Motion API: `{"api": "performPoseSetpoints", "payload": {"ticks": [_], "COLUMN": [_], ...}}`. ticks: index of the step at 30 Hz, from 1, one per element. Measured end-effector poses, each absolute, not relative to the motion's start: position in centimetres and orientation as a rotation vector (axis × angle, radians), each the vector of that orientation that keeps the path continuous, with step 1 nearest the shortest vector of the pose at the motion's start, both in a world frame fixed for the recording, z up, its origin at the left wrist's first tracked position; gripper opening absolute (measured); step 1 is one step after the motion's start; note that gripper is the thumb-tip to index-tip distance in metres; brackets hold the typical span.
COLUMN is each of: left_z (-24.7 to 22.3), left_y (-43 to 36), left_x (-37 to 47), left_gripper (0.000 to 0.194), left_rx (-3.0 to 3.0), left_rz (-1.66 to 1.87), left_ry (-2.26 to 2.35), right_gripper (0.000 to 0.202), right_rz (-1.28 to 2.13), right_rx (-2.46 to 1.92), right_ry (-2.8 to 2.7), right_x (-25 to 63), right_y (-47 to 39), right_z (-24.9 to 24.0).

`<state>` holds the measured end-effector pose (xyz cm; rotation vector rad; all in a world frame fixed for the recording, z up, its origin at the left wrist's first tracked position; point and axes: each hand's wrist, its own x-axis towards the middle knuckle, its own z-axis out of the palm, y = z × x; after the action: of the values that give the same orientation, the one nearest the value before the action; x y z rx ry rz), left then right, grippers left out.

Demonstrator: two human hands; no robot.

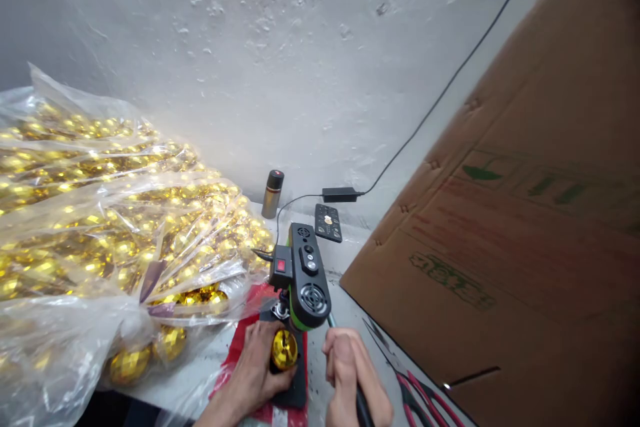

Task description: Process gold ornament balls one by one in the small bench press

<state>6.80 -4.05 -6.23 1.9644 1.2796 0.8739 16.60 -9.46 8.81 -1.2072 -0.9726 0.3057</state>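
While the left hand (260, 367) closes its fingers around a shiny gold faceted ball (284, 349), this ball rests on the black base (295, 390) of a small black-and-green machine (305, 273), near the front edge of the white table (345, 320). The right hand (350, 373) is clamped in a fist on the machine's dark lever handle (361, 403). Large clear plastic bags of gold balls (100, 213) fill the left side of the table. A brown cardboard box (500, 213) stands at the right edge, and red-handled scissors (415, 397) lie just beside it. A dark cylindrical bottle (273, 193) stands at the back edge.
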Motion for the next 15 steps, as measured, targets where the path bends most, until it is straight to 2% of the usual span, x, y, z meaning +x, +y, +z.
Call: {"api": "performPoseSetpoints", "payload": {"ticks": [4,8,10,12,13,15], "left_z": [-10.8,-13.4,-11.3,-7.4,-5.2,-1.2], "left_y": [-5.8,-6.9,-6.3,-4.5,-3.4,-0.7], "left_x": [5.5,2.2,0.2,-1.6,-2.3,-3.3], "left_gripper": [0.064,0.045,0.046,0.042,0.038,0.040], "left_rx": [2.217,2.580,2.670,2.652,2.592,2.365], "left_rz": [0.900,1.079,1.203,1.090,0.977,0.409], "left_ry": [1.210,1.171,1.184,1.397,1.590,1.925], "right_gripper": [0.041,0.040,0.040,0.041,0.042,0.043], "right_rz": [0.297,0.281,0.303,0.314,0.314,0.321], "right_rx": [-1.192,-1.193,-1.198,-1.178,-1.169,-1.169], "right_ry": [-0.970,-0.921,-0.897,-0.899,-0.904,-0.909], "right_x": [16.6,15.9,15.8,15.8,15.9,16.1], "right_y": [-9.4,-9.5,-9.6,-9.5,-9.5,-9.5], "right_z": [8.6,7.3,6.9,6.6,6.4,5.9]}}
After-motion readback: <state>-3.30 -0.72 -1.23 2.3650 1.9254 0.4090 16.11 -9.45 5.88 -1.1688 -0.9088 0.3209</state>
